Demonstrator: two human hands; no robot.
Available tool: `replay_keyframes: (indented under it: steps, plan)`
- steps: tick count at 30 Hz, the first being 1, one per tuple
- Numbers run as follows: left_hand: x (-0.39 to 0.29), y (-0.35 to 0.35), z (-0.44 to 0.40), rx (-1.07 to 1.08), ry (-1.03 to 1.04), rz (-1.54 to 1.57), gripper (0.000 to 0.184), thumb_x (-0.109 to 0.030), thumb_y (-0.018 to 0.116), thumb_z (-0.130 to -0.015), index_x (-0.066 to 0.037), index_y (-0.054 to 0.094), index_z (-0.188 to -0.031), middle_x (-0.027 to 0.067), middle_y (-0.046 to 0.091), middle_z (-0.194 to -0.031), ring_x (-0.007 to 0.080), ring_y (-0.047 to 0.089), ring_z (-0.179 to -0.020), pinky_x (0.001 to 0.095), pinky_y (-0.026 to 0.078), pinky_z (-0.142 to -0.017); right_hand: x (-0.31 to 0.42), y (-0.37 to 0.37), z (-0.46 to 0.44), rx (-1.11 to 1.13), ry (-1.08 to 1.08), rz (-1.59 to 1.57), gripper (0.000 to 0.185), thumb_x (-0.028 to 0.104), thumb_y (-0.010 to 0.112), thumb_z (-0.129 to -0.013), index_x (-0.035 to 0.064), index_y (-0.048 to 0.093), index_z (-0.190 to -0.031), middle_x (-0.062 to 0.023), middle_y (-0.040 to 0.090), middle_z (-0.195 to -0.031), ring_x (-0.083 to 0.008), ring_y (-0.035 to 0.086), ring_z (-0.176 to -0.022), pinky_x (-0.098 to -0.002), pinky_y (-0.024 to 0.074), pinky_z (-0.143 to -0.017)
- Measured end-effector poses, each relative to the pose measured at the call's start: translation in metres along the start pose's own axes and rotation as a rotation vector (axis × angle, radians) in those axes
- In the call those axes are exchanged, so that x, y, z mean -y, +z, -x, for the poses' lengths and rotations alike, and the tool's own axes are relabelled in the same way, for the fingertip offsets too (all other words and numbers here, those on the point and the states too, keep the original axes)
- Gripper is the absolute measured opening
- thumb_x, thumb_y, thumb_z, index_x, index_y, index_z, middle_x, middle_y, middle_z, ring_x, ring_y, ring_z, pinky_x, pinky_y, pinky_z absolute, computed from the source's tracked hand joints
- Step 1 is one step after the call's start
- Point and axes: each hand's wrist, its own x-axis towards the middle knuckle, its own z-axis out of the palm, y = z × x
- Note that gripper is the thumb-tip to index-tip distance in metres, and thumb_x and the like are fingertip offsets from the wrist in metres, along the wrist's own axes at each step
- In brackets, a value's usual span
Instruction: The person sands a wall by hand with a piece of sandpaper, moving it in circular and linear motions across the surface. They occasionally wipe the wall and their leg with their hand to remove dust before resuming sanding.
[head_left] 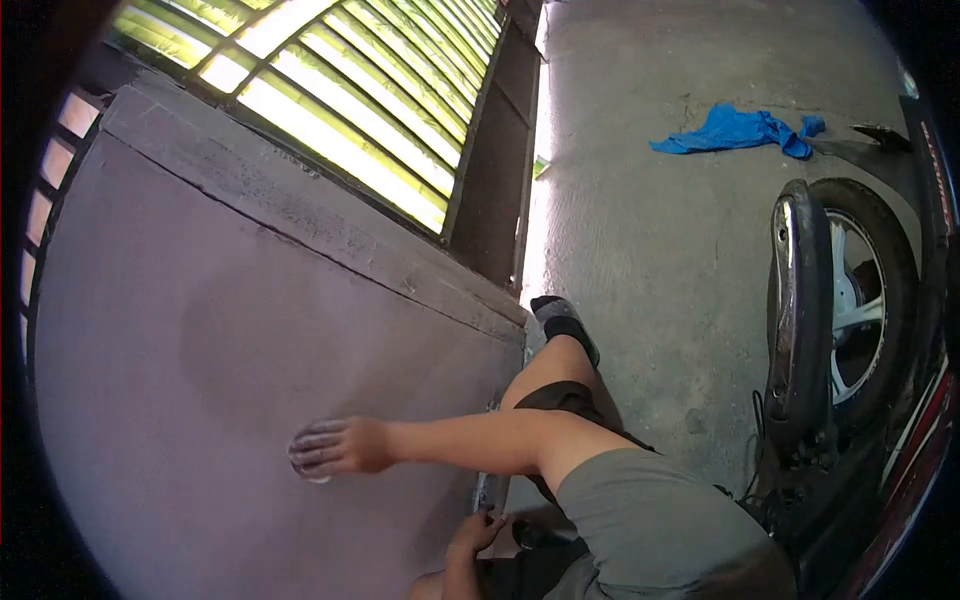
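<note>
Where the smooth purple-grey wall point(230, 300) fills the left side, I've got a thin whitish piece point(318, 480) pressed on it, mostly hidden under my dusty right hand point(350, 447), fingers closed over it. Dark-framed slatted metal grille point(350, 90) above. Left hand point(480, 532) low, fingers curled; can't tell if gripping. Further right: crumpled blue cloth point(735, 130) on grey concrete floor point(670, 250), black-tyred motorcycle wheel point(900, 260) below it.

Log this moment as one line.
right hand: on wall, fingers whitened, any item beneath unclear | left hand: lowered, grip unclear | blue cloth: crumpled on floor, near wheel
</note>
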Motion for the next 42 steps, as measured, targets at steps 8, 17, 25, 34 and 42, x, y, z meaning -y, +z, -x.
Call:
replay_keyframes:
  steps: [8,17,25,34,42]
  plan:
    - [0.007,0.007,-0.003,-0.036,0.036,0.018,0.067,-0.052,0.061,-0.091,-0.002,0.055,-0.134,0.0257,0.068,-0.11,0.0397,0.065,-0.107,0.0445,0.051,-0.092,-0.005,-0.006,0.011,0.119,-0.029,-0.056,0.047,0.013,0.059,-0.085,0.0101,0.057,-0.132,-0.0095,0.05,-0.145,-0.0283,0.044,-0.138,-0.0441,0.0378,-0.114]
    - [0.001,-0.001,0.001,-0.075,0.047,0.07,0.068,-0.053,0.062,-0.09,0.0,0.054,-0.132,0.0262,0.069,-0.108,0.041,0.066,-0.104,0.045,0.051,-0.089,-0.027,-0.017,0.003,0.089,0.051,0.093,0.05,0.016,0.061,-0.087,0.0124,0.054,-0.136,-0.0077,0.047,-0.148,-0.029,0.04,-0.14,-0.0453,0.0353,-0.117]
    - [-0.002,-0.004,0.004,-0.05,0.049,0.082,0.07,-0.054,0.063,-0.09,0.001,0.054,-0.131,0.0263,0.067,-0.11,0.0401,0.065,-0.104,0.0457,0.051,-0.09,-0.028,-0.016,0.0,0.01,0.143,0.105,0.047,0.016,0.059,-0.086,0.0124,0.059,-0.132,-0.0083,0.052,-0.144,-0.0268,0.048,-0.136,-0.0441,0.0404,-0.113]
    - [-0.006,-0.011,0.007,-0.046,0.079,0.094,0.071,-0.054,0.064,-0.09,-0.001,0.051,-0.136,0.0255,0.068,-0.113,0.0392,0.066,-0.106,0.045,0.051,-0.091,-0.033,-0.016,0.005,0.029,0.237,0.179,0.051,0.019,0.061,-0.087,0.0142,0.053,-0.137,-0.0079,0.047,-0.149,-0.0289,0.038,-0.142,-0.0459,0.0335,-0.118]
    - [-0.008,-0.012,0.012,-0.043,0.036,0.079,0.071,-0.053,0.064,-0.09,-0.003,0.05,-0.138,0.0254,0.068,-0.113,0.0391,0.065,-0.108,0.0445,0.051,-0.093,-0.032,-0.011,0.008,0.082,0.07,0.049,0.049,0.016,0.06,-0.086,0.0163,0.056,-0.135,-0.0067,0.05,-0.147,-0.0268,0.044,-0.138,-0.0461,0.0355,-0.116]
